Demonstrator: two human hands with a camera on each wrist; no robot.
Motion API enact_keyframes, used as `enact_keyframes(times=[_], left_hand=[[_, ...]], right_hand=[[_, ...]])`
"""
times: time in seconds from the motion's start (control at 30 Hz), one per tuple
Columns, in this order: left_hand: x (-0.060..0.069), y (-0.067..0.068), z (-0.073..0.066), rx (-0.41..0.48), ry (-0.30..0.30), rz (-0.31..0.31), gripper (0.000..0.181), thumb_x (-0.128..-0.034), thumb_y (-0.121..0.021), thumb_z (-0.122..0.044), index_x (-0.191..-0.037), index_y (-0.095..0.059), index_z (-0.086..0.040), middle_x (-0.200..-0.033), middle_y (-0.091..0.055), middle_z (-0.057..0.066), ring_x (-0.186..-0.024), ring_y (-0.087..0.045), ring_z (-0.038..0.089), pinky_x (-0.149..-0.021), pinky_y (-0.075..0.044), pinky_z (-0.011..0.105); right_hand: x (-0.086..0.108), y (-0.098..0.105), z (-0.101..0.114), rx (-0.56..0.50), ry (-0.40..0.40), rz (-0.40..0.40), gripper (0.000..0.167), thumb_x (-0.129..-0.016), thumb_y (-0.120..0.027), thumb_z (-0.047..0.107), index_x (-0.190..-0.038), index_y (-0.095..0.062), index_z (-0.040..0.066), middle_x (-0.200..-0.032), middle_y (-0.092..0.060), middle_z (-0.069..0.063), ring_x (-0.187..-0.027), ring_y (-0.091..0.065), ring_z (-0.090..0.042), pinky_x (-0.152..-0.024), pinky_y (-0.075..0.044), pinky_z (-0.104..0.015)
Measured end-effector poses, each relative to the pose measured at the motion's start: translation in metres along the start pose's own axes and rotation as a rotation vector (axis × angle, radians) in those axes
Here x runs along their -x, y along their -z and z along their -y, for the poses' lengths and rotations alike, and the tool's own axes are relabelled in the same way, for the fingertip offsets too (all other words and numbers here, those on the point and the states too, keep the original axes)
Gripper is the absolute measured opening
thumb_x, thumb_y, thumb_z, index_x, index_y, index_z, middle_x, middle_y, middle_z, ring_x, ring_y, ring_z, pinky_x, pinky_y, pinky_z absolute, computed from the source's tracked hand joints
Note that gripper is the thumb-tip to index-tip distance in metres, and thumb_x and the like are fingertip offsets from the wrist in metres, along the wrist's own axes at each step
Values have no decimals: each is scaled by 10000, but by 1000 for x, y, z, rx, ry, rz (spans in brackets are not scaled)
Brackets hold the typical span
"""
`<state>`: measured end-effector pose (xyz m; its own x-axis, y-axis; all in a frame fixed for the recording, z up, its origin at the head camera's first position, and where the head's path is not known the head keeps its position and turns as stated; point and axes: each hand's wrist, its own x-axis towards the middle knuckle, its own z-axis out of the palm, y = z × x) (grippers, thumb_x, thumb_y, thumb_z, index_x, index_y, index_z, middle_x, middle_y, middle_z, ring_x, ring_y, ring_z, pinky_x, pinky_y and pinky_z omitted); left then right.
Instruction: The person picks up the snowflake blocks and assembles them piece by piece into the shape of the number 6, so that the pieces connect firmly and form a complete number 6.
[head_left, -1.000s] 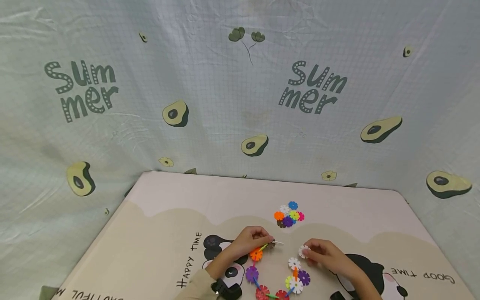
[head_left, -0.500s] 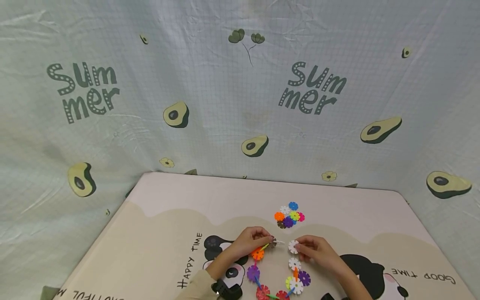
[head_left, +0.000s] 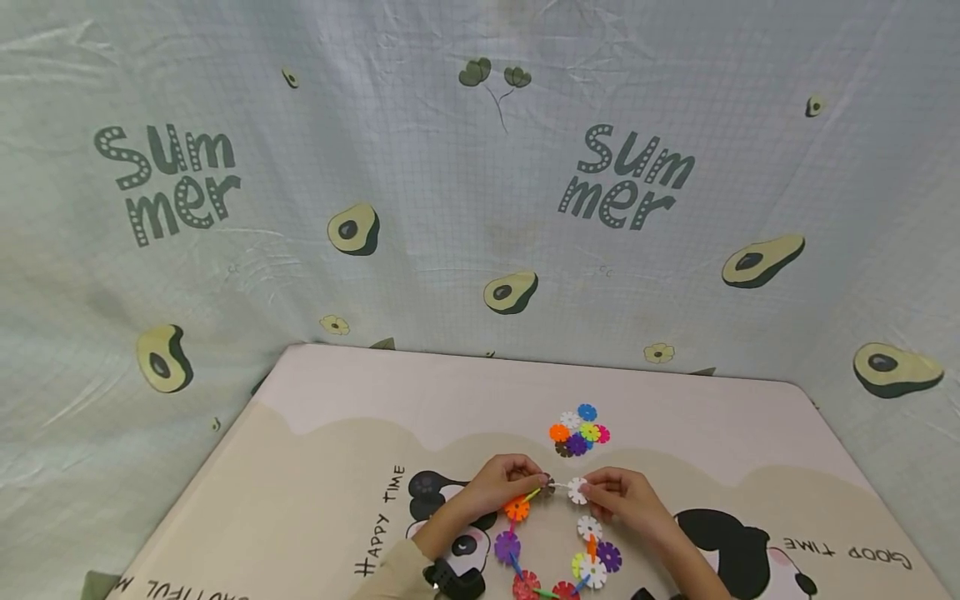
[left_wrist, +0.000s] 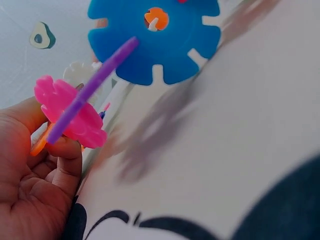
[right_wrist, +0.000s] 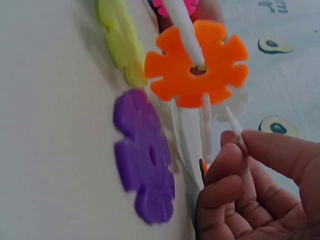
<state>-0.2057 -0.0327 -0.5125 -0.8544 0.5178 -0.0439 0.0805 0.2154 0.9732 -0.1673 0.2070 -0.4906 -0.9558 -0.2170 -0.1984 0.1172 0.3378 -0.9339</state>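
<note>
Notched plastic snowflake discs form a curved chain on the table. At its upper left end my left hand (head_left: pixel 504 487) pinches the chain by a brown disc (head_left: pixel 548 486), beside an orange disc (head_left: pixel 517 508). My right hand (head_left: pixel 626 500) pinches a white disc (head_left: pixel 576 491) between thumb and fingers. It sits close to a white disc seen edge-on at the brown one; whether they are joined I cannot tell. In the right wrist view the thumb and index finger (right_wrist: pixel 235 142) hold a thin white disc (right_wrist: pixel 236 127). A blue disc (left_wrist: pixel 150 40) looms close in the left wrist view.
A small pile of loose discs (head_left: pixel 576 432) lies beyond the hands. The chain's right end has another white disc (head_left: pixel 589 527) and a purple disc (head_left: pixel 608 556). A printed cloth (head_left: pixel 450 192) hangs behind the table's far edge (head_left: pixel 540 362).
My right hand has moved left, bringing its white disc up to the chain's end at my left hand. The left hand stays nearly still and keeps its pinch.
</note>
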Motion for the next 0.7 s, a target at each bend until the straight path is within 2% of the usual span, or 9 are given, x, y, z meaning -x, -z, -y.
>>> enact_keyframes(times=[0.33,0.53,0.63,0.7], left_hand=[[0,0,-1,-46,-45,-3,184,-946,-642,-162,-955,-703,11,-718,-575,-41,-584,-435,37,-559,-368,162],[-1,-1,0,-42,-40,-7,185,-943,-647,-170,-949,-703,7,-704,-569,-55,-575,-438,38,-553,-371,161],[-1,-2,0,-30,-38,-10,190,-944,-643,-167,-950,-699,15,-696,-564,-57,-571,-437,39,-551,-371,158],[-1,-2,0,-16,-29,-12,191,-945,-640,-166,-954,-697,16,-704,-571,-50,-578,-443,39,-557,-378,158]], right_hand=[[-3,-8,1,-46,-46,-61,268,-938,-647,121,-1073,-635,-110,-731,-631,-22,-630,-545,-127,-548,-453,-202],[-3,-12,3,-54,-34,-84,258,-933,-645,87,-1066,-632,-133,-729,-631,-25,-614,-544,-125,-549,-463,-196],[-4,-16,3,-58,-45,-117,267,-927,-661,106,-1058,-643,-125,-726,-640,-28,-600,-554,-130,-550,-476,-195],[-4,-16,3,-59,-41,-111,286,-933,-656,120,-1071,-636,-129,-747,-655,-35,-603,-569,-135,-563,-492,-198]])
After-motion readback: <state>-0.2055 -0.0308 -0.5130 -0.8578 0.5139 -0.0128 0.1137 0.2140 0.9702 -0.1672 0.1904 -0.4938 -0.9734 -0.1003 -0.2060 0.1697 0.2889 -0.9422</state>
